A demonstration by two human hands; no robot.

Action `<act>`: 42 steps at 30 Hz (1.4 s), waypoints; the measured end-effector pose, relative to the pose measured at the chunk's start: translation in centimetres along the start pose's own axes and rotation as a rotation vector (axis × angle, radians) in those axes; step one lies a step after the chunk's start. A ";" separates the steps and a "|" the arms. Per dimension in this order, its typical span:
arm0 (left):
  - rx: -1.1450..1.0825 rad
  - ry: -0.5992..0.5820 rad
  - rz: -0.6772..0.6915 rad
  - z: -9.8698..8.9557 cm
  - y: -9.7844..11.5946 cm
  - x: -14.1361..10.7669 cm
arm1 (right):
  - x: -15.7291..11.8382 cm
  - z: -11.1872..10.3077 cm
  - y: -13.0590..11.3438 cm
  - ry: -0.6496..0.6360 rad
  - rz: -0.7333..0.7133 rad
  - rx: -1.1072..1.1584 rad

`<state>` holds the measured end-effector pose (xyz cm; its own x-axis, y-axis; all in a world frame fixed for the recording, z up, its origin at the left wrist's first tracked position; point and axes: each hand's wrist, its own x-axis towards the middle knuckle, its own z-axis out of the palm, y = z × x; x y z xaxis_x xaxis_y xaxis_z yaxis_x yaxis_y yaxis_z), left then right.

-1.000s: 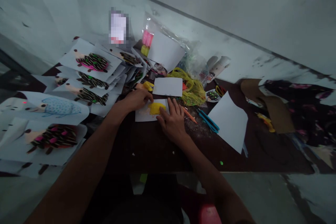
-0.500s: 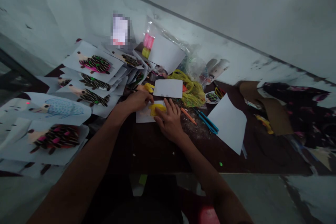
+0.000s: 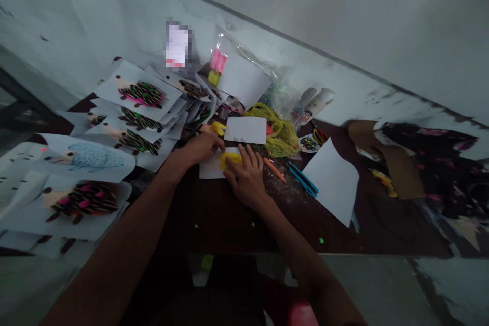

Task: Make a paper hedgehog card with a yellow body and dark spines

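Note:
A white sheet [image 3: 208, 171] lies on the dark table, with a flat yellow clay shape [image 3: 230, 160] on it. My left hand [image 3: 202, 146] is at the sheet's upper left, its fingers curled together at the edge of the yellow shape; whatever they hold is too small to make out. On the right side of the sheet my right hand [image 3: 247, 174] rests with its fingers spread, touching the yellow shape. Just behind the hands are a blank white card [image 3: 245, 129] and a lump of yellow clay [image 3: 218, 129].
Stacked hedgehog pictures [image 3: 141, 94] fill the left. A yellow net bag [image 3: 282, 141], an orange tool [image 3: 275, 170], blue-handled scissors [image 3: 303, 179] and a white sheet [image 3: 334, 178] lie to the right. A phone [image 3: 178, 45] leans on the wall.
The camera view has shifted slightly. Both hands stay at the yellow shape, with hardly any visible movement.

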<state>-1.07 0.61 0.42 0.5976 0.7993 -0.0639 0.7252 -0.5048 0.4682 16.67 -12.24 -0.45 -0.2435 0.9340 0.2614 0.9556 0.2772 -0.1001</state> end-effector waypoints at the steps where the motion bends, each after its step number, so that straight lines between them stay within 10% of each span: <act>1: -0.003 0.004 0.006 0.0 0.0 0.0 | 0.0 0.1 0.0 0.004 0.012 -0.008; 42: 0.011 -0.029 -0.013 -0.4 0.2 -0.2 | -2.2 -1.4 1.3 0.020 0.026 -0.028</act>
<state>-1.15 0.51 0.87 0.5976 0.7960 -0.0957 0.7365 -0.4980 0.4577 18.71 -14.22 0.15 -0.2155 0.9361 0.2780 0.9658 0.2464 -0.0807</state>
